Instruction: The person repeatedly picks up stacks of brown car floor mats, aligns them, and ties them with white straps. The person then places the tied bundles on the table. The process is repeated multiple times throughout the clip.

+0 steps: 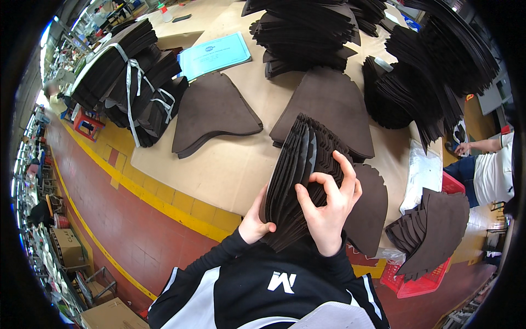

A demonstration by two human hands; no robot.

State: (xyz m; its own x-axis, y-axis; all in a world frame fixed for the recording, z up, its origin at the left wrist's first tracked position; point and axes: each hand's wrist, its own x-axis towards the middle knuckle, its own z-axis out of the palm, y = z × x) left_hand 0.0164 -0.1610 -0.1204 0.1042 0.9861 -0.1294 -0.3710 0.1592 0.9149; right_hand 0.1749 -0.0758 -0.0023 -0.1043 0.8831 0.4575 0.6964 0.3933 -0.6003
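Close in front of me I hold up a thick stack of dark brown cut panels (pixel 290 175), its edges fanned toward me. My left hand (pixel 255 222) is closed around the stack's lower left side, thumb across the front. At the right side, my right hand (pixel 331 211) has its thumb and index finger bent together at the panel edges, the other fingers raised. Whether they pinch one panel or several cannot be made out. A pale grey strip shows among the edges. Behind the stack lie flat brown panel piles, one to the left (pixel 213 112) and one beyond (pixel 329 104).
Tall brown stacks stand at the back (pixel 304 35) and right (pixel 433 71). A bundle tied with white strips (pixel 131 82) is at left, beside a light blue booklet (pixel 213 56). More panels rest on a red crate (pixel 408 285). Another person (pixel 493 170) stands at right.
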